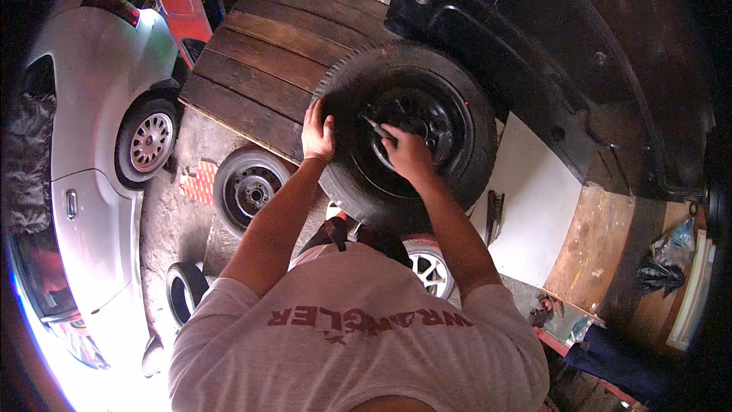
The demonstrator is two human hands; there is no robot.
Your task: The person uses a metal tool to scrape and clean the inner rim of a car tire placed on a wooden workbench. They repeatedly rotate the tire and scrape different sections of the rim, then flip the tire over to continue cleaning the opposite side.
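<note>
A large black tire (347, 172) on a black steel wheel rim (456, 123) fills the space before me, at the edge of a wooden plank platform (259, 46). My left hand (318, 136) lies against the tire's left side, fingers stretched and thumb apart. Over the rim's left part, my right hand (409, 152) is closed around a small pointed tool (375, 125) with a dark handle and a thin, light tip. The tip points up and left toward the rim edge. Whether it is a screwdriver or a knife I cannot make out, nor whether it touches the rim.
To the left stands a silver car (91, 206). A smaller wheel (248, 191), a loose tire (185, 290) and a white spoked wheel (428, 268) are on the floor. Dark panels (534, 53) rise at right, beside a white board (534, 191) with dark hand tools (495, 214).
</note>
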